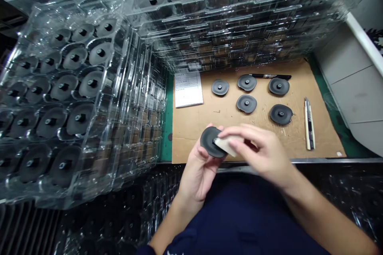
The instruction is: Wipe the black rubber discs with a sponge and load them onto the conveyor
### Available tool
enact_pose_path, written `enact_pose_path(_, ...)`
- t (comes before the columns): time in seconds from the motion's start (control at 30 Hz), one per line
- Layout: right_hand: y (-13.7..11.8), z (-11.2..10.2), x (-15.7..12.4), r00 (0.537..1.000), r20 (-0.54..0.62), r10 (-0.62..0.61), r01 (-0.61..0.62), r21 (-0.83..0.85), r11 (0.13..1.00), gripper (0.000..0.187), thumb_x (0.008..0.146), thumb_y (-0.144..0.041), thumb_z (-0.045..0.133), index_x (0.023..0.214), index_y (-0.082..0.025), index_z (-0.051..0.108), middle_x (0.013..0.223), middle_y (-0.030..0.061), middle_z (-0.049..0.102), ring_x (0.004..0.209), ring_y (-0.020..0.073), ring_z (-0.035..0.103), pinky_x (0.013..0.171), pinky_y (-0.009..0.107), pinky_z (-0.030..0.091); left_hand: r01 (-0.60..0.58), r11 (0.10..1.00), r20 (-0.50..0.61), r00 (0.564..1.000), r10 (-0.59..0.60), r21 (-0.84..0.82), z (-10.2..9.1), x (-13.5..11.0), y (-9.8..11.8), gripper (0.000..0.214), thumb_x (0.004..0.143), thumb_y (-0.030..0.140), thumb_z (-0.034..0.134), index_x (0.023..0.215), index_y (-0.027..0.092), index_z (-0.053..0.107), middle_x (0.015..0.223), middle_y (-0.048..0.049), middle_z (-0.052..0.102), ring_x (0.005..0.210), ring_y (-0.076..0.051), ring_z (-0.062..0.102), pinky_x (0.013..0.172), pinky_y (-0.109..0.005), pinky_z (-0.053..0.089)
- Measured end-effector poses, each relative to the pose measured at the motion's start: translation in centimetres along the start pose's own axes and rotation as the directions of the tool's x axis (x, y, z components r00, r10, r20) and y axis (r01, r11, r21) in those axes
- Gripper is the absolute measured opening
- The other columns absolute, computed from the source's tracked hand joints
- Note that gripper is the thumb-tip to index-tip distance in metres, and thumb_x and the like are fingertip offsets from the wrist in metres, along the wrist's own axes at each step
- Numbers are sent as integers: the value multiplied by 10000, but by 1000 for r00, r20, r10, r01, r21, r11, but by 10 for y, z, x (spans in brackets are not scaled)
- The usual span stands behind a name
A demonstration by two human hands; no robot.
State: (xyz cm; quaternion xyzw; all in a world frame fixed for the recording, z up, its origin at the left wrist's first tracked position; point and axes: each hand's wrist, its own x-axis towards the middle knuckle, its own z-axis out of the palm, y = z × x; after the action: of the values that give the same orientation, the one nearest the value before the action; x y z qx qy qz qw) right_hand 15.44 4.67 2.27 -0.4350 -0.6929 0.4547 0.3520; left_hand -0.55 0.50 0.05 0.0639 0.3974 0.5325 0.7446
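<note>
Currently the left hand (199,171) cradles a black rubber disc (211,142) just over the near edge of the cardboard sheet (302,135), fingers curled behind it. The right hand (257,149) pinches a pale pad (226,146), pressed against the disc's centre boss. Farther along the cardboard sheet lie 5 similar discs (247,104), with a marker (271,76) at its far edge, a utility knife (309,125) towards its right side and a paper form (188,89) at its left. Stacked clear plastic trays (131,99) holding more discs rise beyond and left of the cardboard sheet.
</note>
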Motion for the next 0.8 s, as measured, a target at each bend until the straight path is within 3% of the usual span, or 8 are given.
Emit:
enact_pose_path(0.13, 48, 2, -16, 952, -51, 303, -305, -32, 952, 232, 877, -292, 505, 1008, -193, 668, 957, 38, 699, 761, 154, 637, 622, 254, 491, 70, 986, -37, 996, -76, -149, -5, 6, 3, 511, 818, 414, 563, 1277, 197, 502, 1306, -111, 550, 1206, -266, 508, 1024, -358, 404)
enact_pose_path(0.27, 83, 16, -41, 944, -56, 325, -330, -155, 931, 263, 863, -312, 508, 1029, -204, 680, 962, 50, 706, 782, 175, 645, 664, 295, 506, 133, 973, 7, 991, -134, -187, -7, 6, 5, 533, 841, 412, 533, 1315, 181, 456, 1349, -126, 510, 1252, -278, 461, 1056, -363, 372)
enact_pose_path(0.37, 82, 17, -44, 948, -56, 314, -319, -143, 937, 277, 873, -318, 494, 1056, -206, 668, 984, 56, 700, 813, 179, 639, 693, 304, 509, 142, 977, 30, 990, -139, -157, -5, 4, 6, 519, 864, 377, 520, 1341, 195, 421, 1359, -121, 501, 1258, -280, 453, 1059, -382, 366)
enact_pose_path(0.47, 57, 7, -30, 943, -142, 303, -320, -124, 939, 278, 886, -310, 484, 1093, -205, 637, 1016, 57, 677, 738, 153, 613, 645, 279, 496, 142, 983, 46, 990, -137, -120, -2, 1, 4, 512, 866, 369, 520, 1344, 215, 419, 1340, -112, 522, 1235, -277, 479, 1046, -392, 380)
enact_pose_path(0.53, 33, 3, -18, 953, -203, 224, -249, -107, 963, 275, 881, -290, 503, 1127, -224, 608, 1038, 45, 656, 742, 145, 594, 643, 269, 482, 117, 989, 52, 992, -113, -86, -1, -1, 1, 497, 862, 365, 528, 1330, 227, 440, 1321, -104, 541, 1205, -268, 510, 1021, -389, 408)
enact_pose_path(0.63, -2, 9, -5, 979, -200, -44, 15, -147, 989, 283, 881, -224, 502, 1153, -203, 577, 1070, 58, 631, 881, 171, 576, 758, 305, 464, 30, 1000, 39, 999, -30, 1, 0, -4, -5, 503, 826, 347, 587, 1304, 239, 476, 1277, -96, 576, 1150, -248, 554, 980, -369, 445)
enact_pose_path(0.7, -15, 17, -3, 975, -105, -198, 174, -202, 964, 269, 884, -165, 468, 1129, -153, 579, 988, 75, 641, 882, 181, 556, 797, 339, 443, 1, 998, 17, 1000, -2, 64, -1, -7, -7, 508, 803, 307, 628, 1289, 247, 493, 1258, -90, 590, 1136, -233, 562, 970, -341, 448)
enact_pose_path(0.8, -21, 20, -4, 970, 122, -211, 230, -167, 959, 252, 876, -104, 444, 1081, -131, 588, 885, 54, 632, 799, 153, 535, 753, 312, 440, -10, 994, -22, 1000, 12, 113, -2, -10, -8, 502, 757, 260, 683, 1238, 257, 539, 1266, -76, 585, 1141, -227, 557, 949, -295, 454)
